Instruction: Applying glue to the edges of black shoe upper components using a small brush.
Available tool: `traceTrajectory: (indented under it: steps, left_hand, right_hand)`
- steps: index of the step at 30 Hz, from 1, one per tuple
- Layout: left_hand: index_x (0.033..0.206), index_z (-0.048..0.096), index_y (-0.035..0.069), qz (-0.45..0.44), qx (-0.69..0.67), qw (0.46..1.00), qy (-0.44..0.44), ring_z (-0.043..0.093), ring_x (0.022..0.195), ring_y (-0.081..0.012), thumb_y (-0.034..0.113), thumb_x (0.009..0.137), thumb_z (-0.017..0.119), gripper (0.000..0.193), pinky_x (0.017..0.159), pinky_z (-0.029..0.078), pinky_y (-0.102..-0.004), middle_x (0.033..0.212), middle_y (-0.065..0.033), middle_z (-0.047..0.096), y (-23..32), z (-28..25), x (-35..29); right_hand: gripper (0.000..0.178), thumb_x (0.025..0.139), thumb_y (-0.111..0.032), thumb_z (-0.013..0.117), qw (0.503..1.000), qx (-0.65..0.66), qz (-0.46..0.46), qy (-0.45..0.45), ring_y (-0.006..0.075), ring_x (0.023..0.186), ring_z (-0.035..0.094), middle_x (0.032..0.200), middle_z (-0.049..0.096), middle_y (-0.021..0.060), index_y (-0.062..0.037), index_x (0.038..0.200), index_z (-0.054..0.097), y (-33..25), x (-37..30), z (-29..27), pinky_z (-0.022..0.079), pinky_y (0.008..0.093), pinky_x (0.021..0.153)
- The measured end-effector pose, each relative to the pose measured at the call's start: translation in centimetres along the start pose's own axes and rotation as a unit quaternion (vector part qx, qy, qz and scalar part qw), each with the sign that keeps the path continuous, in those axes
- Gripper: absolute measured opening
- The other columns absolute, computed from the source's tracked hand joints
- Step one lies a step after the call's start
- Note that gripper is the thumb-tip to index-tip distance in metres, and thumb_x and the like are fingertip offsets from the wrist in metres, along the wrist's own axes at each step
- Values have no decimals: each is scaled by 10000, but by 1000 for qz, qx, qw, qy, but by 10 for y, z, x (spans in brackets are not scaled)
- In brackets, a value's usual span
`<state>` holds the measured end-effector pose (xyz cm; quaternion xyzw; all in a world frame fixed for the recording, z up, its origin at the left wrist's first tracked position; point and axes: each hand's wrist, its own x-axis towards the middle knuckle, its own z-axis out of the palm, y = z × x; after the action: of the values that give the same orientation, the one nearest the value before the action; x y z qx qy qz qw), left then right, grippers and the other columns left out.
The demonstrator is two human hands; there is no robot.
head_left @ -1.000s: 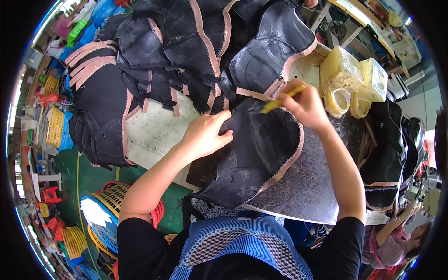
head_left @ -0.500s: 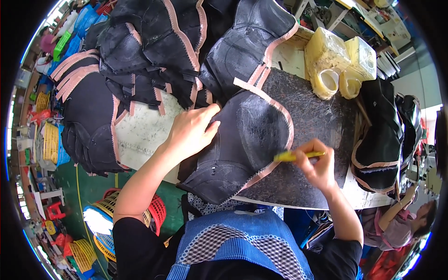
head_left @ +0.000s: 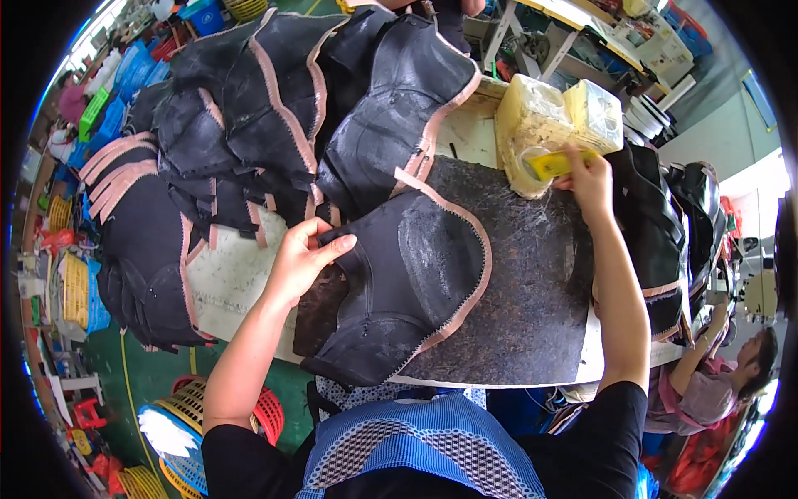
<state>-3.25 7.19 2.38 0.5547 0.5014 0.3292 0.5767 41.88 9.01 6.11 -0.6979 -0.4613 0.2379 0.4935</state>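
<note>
A black cut shoe-upper-like piece (head_left: 382,274) with a pink zigzag-edged strip along its right side lies in front of me, its surface streaked with a whitish smear. My left hand (head_left: 303,259) pinches its upper left edge between thumb and fingers. Farther right, my right hand (head_left: 588,185) grips a flat yellow brush (head_left: 549,164). The tip of the brush is at the round mouth of a crusted, yellowish plastic container (head_left: 522,116), and I cannot see how deep it reaches.
Several similar black pieces (head_left: 224,100) overlap at the back left, and a stack (head_left: 145,241) lies at the left. A dark board (head_left: 524,283) covers part of the table. Another container (head_left: 597,116) and finished-looking black boots (head_left: 657,224) stand at right. A person (head_left: 706,387) sits beyond.
My right hand has moved the brush up and away from the black piece to the container's mouth. My left hand still pinches the piece. The whole view has shifted slightly.
</note>
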Motion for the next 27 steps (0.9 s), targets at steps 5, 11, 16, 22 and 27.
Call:
traceTrajectory:
  steps: [5,11,16,22,27]
  left_hand:
    - [1037,600,76,-66,-157,985,18,551,704,-34,225,895,752,256,585,424,-190,841,35,614,4,3,-8]
    - [1085,617,16,-25,-123,992,13,572,815,-39,183,977,641,200,711,452,-197,918,20,648,-24,5,-1]
    - [1281,539,40,-53,-180,982,-35,604,1012,-88,82,975,589,314,843,475,-228,1125,-29,664,-28,-4,-7]
    - [1330,439,28,-42,-202,976,-68,605,1049,-134,-60,930,512,417,927,462,-281,1156,-76,650,-22,-5,-18]
    - [1336,413,33,27,-208,975,-72,582,1061,-127,-96,920,479,441,940,437,-285,1168,-79,639,-42,-2,-20]
  right_hand:
    - [272,1000,-249,605,938,271,158,-151,54,559,596,865,683,33,13,1049,656,29,-7,-32,460,170,475]
    - [296,1003,-241,591,894,84,60,-436,206,866,707,933,685,150,53,1007,626,-78,-117,104,605,314,782]
    - [304,971,-221,641,949,46,24,-312,139,679,696,766,706,120,74,898,651,-70,-124,121,562,254,596]
    - [280,967,-215,655,949,148,-39,-275,137,619,675,771,701,105,59,908,659,-106,-135,149,553,246,579]
    - [288,956,-200,664,931,-20,1,-364,141,632,698,772,721,136,73,865,655,-91,-154,147,553,245,560]
